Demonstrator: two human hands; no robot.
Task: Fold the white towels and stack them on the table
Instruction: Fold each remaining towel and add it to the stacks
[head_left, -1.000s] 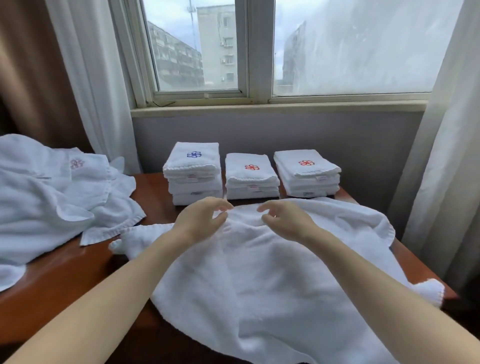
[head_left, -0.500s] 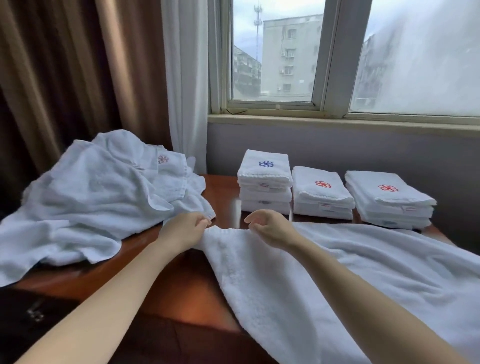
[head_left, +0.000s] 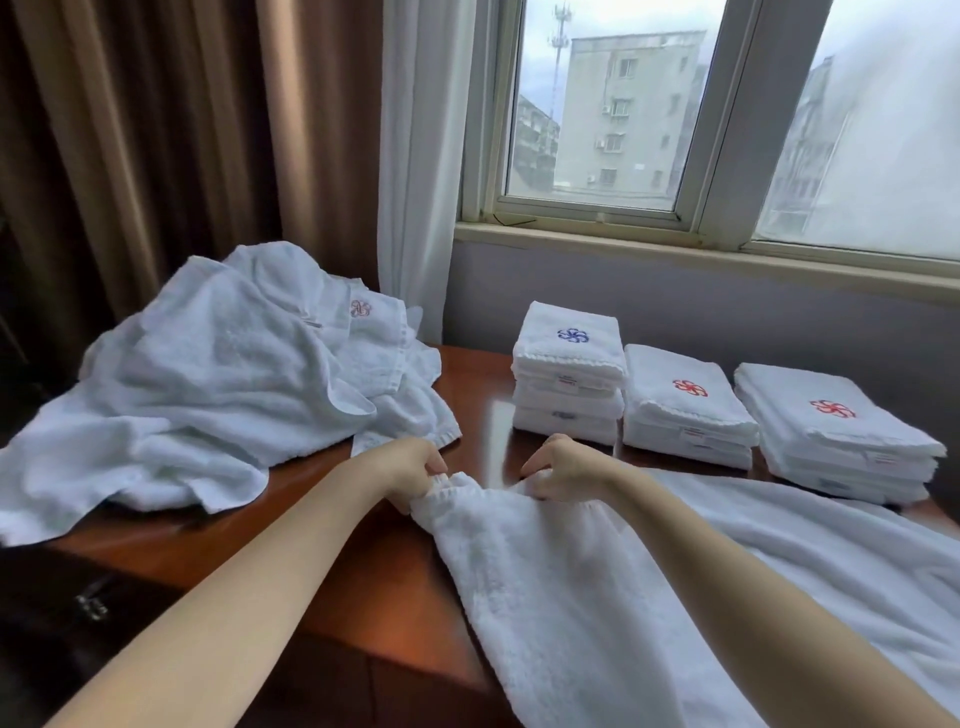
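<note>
**Towel-folding under way at a window table.** A heap of unfolded white towels (head_left: 208, 395) lies over the left edge and far-left corner of the tabletop (head_left: 384, 597).

Just right of the heap, near the middle of the tabletop, the person's left hand (head_left: 410, 467) has its fingers curled tight round the bunched hem of the towel being worked (head_left: 545, 597), gripping one end of that edge. From there the towel runs toward the near-right corner. It is spread over the right half of the tabletop and spills past the near edge.

A little way along the same hem, the right hand (head_left: 566, 470) pinches the cloth between curled fingers and thumb. The two hands are close together, with a short stretch of hem between them.

Along the far edge, from the middle to the far-right corner, stand three piles of folded towels: the blue-emblem stack (head_left: 569, 374), then the middle stack (head_left: 685, 405) and the right-hand stack (head_left: 831, 431), both with red emblems.

The step in hand appears to be finding and straightening the towel's edge before the first fold. The next move probably calls for drawing the hands apart toward the corners and pulling the hem taut. The cloth's bulk should be kept from sliding off the near edge.
</note>
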